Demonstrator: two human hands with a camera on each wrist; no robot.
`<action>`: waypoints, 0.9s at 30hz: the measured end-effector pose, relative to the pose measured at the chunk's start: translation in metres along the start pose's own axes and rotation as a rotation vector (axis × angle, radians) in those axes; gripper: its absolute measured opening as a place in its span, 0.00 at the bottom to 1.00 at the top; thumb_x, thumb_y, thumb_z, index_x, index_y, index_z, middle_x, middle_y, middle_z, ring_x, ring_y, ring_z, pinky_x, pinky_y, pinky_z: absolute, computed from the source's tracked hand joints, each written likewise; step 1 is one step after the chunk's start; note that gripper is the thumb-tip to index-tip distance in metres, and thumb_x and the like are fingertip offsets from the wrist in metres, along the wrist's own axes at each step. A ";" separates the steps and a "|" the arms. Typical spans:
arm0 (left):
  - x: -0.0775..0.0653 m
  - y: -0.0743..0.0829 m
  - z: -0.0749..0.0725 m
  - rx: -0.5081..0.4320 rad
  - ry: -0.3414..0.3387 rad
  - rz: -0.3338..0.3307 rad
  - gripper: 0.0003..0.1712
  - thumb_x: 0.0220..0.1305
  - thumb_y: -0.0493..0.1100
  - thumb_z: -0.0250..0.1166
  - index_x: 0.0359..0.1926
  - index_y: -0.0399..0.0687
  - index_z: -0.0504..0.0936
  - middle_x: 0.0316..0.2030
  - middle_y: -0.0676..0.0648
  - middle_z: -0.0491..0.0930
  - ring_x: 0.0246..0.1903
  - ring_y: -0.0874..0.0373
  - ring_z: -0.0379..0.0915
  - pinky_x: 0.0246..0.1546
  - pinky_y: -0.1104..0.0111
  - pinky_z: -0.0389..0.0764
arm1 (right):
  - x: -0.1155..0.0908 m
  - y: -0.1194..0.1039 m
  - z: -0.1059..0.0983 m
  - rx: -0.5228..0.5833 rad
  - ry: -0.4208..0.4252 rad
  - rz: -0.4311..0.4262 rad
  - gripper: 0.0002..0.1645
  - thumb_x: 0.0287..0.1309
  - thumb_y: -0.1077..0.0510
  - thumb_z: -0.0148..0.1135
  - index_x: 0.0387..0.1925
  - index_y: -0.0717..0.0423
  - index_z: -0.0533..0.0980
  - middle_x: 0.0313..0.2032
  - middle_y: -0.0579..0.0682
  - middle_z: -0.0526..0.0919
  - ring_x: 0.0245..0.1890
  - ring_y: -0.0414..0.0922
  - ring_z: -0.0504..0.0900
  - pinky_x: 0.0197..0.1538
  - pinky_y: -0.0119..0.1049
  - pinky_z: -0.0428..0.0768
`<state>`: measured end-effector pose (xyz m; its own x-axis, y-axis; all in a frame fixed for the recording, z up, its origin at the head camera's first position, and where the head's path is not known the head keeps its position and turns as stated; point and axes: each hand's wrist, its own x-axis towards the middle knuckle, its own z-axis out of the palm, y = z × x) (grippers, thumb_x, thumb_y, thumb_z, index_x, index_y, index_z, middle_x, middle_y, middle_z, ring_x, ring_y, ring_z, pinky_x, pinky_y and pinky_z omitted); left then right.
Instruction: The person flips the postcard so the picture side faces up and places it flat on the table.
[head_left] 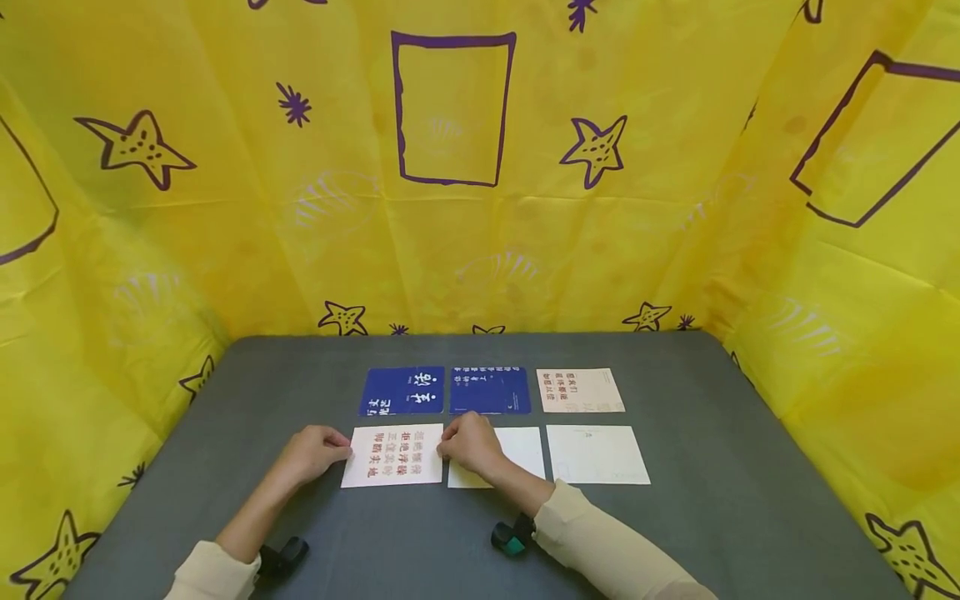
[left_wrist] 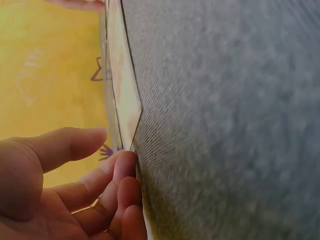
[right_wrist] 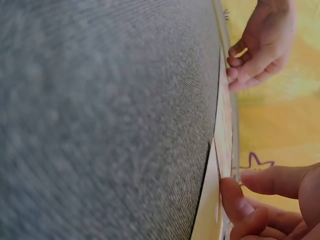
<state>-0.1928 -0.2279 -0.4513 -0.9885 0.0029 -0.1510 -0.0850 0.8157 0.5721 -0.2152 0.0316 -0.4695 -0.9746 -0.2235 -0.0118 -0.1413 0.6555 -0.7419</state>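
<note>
A white card with red characters [head_left: 393,454] lies at the front left of two rows of cards. My left hand [head_left: 313,454] is at its left edge; in the left wrist view the bent fingers [left_wrist: 127,167] touch the card's edge while the thumb stands apart from them. My right hand [head_left: 472,442] pinches the right edge of the same card between thumb and index finger. Under that hand and wrist, a second white card [head_left: 521,454] is partly hidden. Seen from the right wrist, the left hand [right_wrist: 265,47] is at the far end of the card.
Behind lie a blue card with white characters [head_left: 405,392], another blue card [head_left: 491,392] and a cream card with red print [head_left: 581,390]. A plain white card [head_left: 597,455] is at front right. The grey table [head_left: 712,517] is enclosed by yellow patterned cloth [head_left: 465,250].
</note>
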 end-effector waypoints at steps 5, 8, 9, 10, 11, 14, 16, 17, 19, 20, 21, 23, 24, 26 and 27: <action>-0.002 0.002 -0.003 0.041 0.000 0.014 0.12 0.60 0.43 0.65 0.36 0.38 0.86 0.33 0.43 0.85 0.33 0.53 0.76 0.35 0.61 0.73 | 0.001 0.004 -0.004 0.037 -0.041 -0.026 0.04 0.46 0.63 0.70 0.21 0.61 0.84 0.17 0.48 0.84 0.17 0.35 0.73 0.19 0.27 0.63; -0.003 0.009 -0.002 0.034 -0.006 0.021 0.12 0.62 0.43 0.64 0.38 0.38 0.86 0.34 0.43 0.85 0.34 0.52 0.76 0.36 0.60 0.74 | 0.000 0.005 -0.008 0.045 -0.053 -0.060 0.04 0.48 0.63 0.70 0.23 0.60 0.85 0.19 0.49 0.85 0.18 0.35 0.72 0.20 0.26 0.64; -0.003 0.012 -0.002 0.029 -0.005 0.027 0.12 0.62 0.43 0.64 0.38 0.38 0.85 0.34 0.43 0.85 0.35 0.53 0.77 0.36 0.61 0.74 | -0.001 0.005 -0.010 0.044 -0.056 -0.071 0.04 0.48 0.62 0.70 0.24 0.60 0.85 0.20 0.49 0.85 0.19 0.35 0.72 0.21 0.26 0.65; -0.004 0.015 -0.001 0.021 -0.004 0.035 0.12 0.62 0.43 0.63 0.39 0.38 0.85 0.34 0.43 0.85 0.34 0.53 0.77 0.36 0.61 0.74 | -0.001 0.005 -0.013 0.042 -0.060 -0.080 0.04 0.48 0.62 0.70 0.24 0.60 0.85 0.21 0.49 0.85 0.19 0.36 0.72 0.21 0.27 0.66; -0.004 0.018 0.000 0.013 -0.001 0.043 0.11 0.62 0.42 0.63 0.39 0.38 0.85 0.34 0.43 0.85 0.34 0.53 0.77 0.35 0.62 0.74 | -0.002 0.005 -0.015 0.041 -0.066 -0.087 0.04 0.49 0.62 0.70 0.25 0.60 0.85 0.22 0.49 0.85 0.20 0.36 0.72 0.22 0.27 0.67; -0.004 0.028 0.005 -0.026 0.004 0.061 0.10 0.62 0.41 0.64 0.38 0.39 0.85 0.32 0.44 0.85 0.33 0.55 0.76 0.34 0.64 0.72 | -0.004 0.007 -0.023 0.044 -0.088 -0.101 0.04 0.50 0.61 0.70 0.27 0.59 0.85 0.22 0.48 0.84 0.21 0.36 0.72 0.24 0.28 0.69; -0.002 0.034 0.009 -0.053 0.005 0.079 0.09 0.62 0.41 0.64 0.38 0.40 0.86 0.32 0.46 0.85 0.33 0.56 0.75 0.34 0.65 0.72 | -0.006 0.010 -0.028 0.034 -0.103 -0.101 0.05 0.51 0.59 0.70 0.27 0.59 0.85 0.22 0.48 0.83 0.21 0.36 0.72 0.23 0.28 0.70; -0.002 0.038 0.012 -0.065 0.002 0.085 0.09 0.62 0.41 0.64 0.38 0.40 0.86 0.32 0.46 0.85 0.33 0.57 0.75 0.34 0.65 0.72 | -0.007 0.012 -0.031 0.028 -0.108 -0.100 0.06 0.51 0.59 0.69 0.28 0.59 0.85 0.22 0.47 0.83 0.21 0.36 0.72 0.23 0.29 0.70; -0.001 0.044 0.017 -0.095 -0.007 0.090 0.09 0.62 0.41 0.64 0.38 0.40 0.86 0.32 0.47 0.85 0.32 0.57 0.75 0.34 0.65 0.73 | -0.010 0.015 -0.036 0.011 -0.116 -0.097 0.06 0.52 0.58 0.69 0.28 0.59 0.84 0.22 0.46 0.82 0.21 0.36 0.72 0.23 0.29 0.70; -0.001 0.047 0.019 -0.107 -0.010 0.092 0.09 0.62 0.41 0.64 0.38 0.40 0.86 0.32 0.47 0.85 0.32 0.57 0.75 0.35 0.65 0.73 | -0.011 0.017 -0.038 0.004 -0.117 -0.102 0.07 0.52 0.58 0.69 0.28 0.59 0.84 0.22 0.46 0.82 0.21 0.37 0.72 0.23 0.29 0.70; -0.002 0.050 0.022 -0.115 -0.012 0.094 0.08 0.62 0.40 0.64 0.38 0.40 0.86 0.32 0.47 0.85 0.32 0.58 0.75 0.34 0.65 0.74 | -0.012 0.018 -0.040 -0.005 -0.117 -0.106 0.07 0.52 0.58 0.69 0.29 0.58 0.84 0.22 0.46 0.82 0.21 0.37 0.72 0.23 0.29 0.70; -0.002 0.055 0.026 -0.138 -0.018 0.085 0.08 0.62 0.40 0.65 0.38 0.40 0.86 0.31 0.48 0.84 0.31 0.58 0.74 0.33 0.66 0.73 | -0.015 0.021 -0.045 -0.015 -0.112 -0.115 0.07 0.52 0.57 0.69 0.29 0.59 0.84 0.22 0.47 0.82 0.22 0.37 0.73 0.24 0.29 0.71; -0.002 0.058 0.028 -0.146 -0.017 0.087 0.07 0.62 0.39 0.65 0.37 0.40 0.86 0.31 0.48 0.84 0.31 0.58 0.74 0.33 0.66 0.73 | -0.015 0.022 -0.046 -0.020 -0.110 -0.116 0.07 0.52 0.57 0.69 0.29 0.58 0.84 0.22 0.47 0.82 0.22 0.37 0.73 0.24 0.29 0.71; -0.002 0.062 0.033 -0.157 -0.013 0.099 0.07 0.61 0.39 0.65 0.37 0.40 0.86 0.30 0.48 0.84 0.30 0.58 0.74 0.33 0.67 0.73 | -0.017 0.024 -0.050 -0.029 -0.104 -0.112 0.07 0.52 0.57 0.69 0.30 0.58 0.84 0.23 0.47 0.82 0.23 0.37 0.73 0.25 0.29 0.71; -0.002 0.065 0.035 -0.164 -0.013 0.103 0.06 0.61 0.38 0.65 0.36 0.40 0.86 0.30 0.48 0.84 0.30 0.59 0.74 0.33 0.67 0.73 | -0.018 0.026 -0.052 -0.034 -0.098 -0.110 0.07 0.53 0.57 0.69 0.30 0.58 0.84 0.23 0.47 0.82 0.23 0.37 0.73 0.25 0.29 0.71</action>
<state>-0.1920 -0.1547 -0.4425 -0.9914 0.0902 -0.0947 -0.0036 0.7055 0.7087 -0.2105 0.0895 -0.4537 -0.9315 -0.3638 0.0022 -0.2543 0.6469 -0.7189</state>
